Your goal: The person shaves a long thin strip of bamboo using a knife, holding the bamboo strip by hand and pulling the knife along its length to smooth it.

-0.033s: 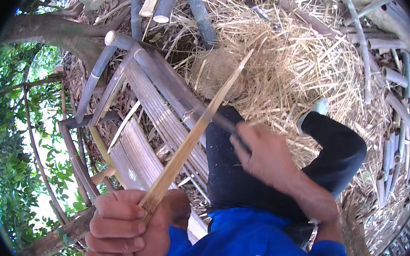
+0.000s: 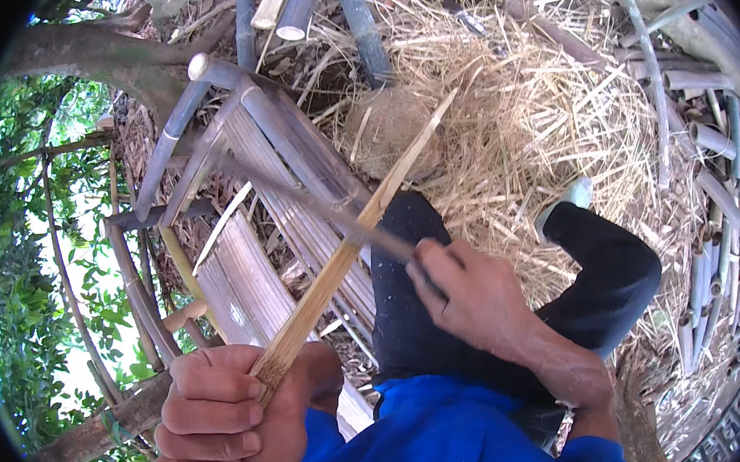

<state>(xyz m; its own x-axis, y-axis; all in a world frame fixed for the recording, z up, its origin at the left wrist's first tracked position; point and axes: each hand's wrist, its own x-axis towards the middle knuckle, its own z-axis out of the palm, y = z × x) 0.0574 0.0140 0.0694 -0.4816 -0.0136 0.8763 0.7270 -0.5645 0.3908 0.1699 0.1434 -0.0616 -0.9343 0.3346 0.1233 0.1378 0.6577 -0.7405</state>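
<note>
The left hand (image 2: 218,411) is gripping the near end of a pale bamboo strip (image 2: 316,298), which is slanting far and rightward, while the right hand (image 2: 480,295) is clasping a knife (image 2: 391,243) whose blurred blade is crossing the strip's middle. Farther out, a bamboo bench (image 2: 294,141) is standing left, and straw-coloured shavings (image 2: 528,139) are lying far right.

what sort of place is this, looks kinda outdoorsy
Probably an outdoor bamboo-working spot: pale shavings litter the ground, cut poles are piled on the right, and green leaves fill the left side.
</note>
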